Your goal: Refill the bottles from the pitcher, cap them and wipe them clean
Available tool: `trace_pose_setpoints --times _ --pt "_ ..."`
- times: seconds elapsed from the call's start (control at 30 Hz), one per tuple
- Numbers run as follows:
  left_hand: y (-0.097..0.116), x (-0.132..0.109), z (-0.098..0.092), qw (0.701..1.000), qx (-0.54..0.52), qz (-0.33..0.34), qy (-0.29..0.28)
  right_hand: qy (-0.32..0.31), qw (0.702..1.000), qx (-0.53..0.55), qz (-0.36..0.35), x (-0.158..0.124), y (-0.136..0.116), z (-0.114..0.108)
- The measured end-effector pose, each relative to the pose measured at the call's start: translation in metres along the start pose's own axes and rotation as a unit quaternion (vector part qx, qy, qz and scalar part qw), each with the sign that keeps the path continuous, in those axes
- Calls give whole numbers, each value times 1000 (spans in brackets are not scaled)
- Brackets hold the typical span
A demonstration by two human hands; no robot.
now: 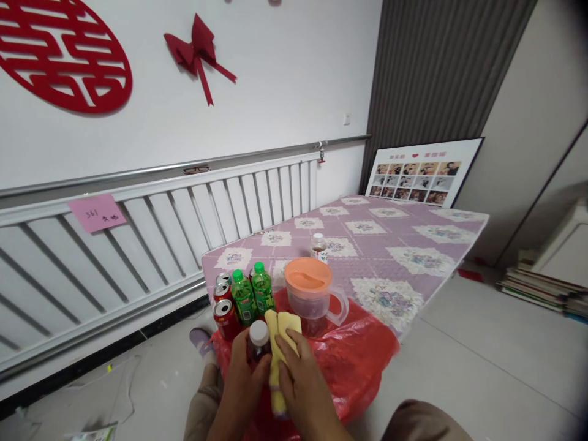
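With our left hand (241, 376) we wrap fingers round the white-capped bottle (258, 335) to steady it, while our right hand (301, 380) closes on the yellow cloth (281, 327), pressing it alongside.

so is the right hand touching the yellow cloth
Touching. The head view shows the right hand wrapped over the yellow cloth with no gap, holding it against the white-capped bottle that the left hand grips.

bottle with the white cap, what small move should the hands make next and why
Probably rotate the bottle slightly in the left hand, so the yellow cloth meets a fresh side: the right hand presses the cloth against the bottle's right side only, and the left hand covers the other.
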State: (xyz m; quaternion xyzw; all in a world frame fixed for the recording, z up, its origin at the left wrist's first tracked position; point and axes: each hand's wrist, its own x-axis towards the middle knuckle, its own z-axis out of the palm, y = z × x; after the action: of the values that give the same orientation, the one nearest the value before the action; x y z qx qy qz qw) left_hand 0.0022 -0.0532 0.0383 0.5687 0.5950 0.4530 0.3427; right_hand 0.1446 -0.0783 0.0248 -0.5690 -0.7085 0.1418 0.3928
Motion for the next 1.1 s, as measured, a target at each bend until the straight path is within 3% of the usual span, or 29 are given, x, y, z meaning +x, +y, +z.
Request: trace_pose_setpoints --times 0.23,0.4,0.57,0.8,0.9,1.0,1.1 --pt "-11 0 2 999 33 26 5 -118 986 -30 117 -1 15 13" --pt "-16 2 2 999 14 33 1 -147 978 -51 142 -4 20 17" --pt "-30 19 -12 995 -41 45 -73 -159 977 -79 120 -5 20 20" --pt "-36 35 -33 988 5 54 -142 -173 970 -112 132 -3 19 21" --pt "-27 30 -24 992 10 75 -103 -164 972 -105 129 -3 19 23" --pt "-17 22 -8 996 23 91 -10 -141 980 -82 117 -6 24 27" --pt "-12 16 3 993 56 94 43 -84 992 -26 96 -11 37 32"
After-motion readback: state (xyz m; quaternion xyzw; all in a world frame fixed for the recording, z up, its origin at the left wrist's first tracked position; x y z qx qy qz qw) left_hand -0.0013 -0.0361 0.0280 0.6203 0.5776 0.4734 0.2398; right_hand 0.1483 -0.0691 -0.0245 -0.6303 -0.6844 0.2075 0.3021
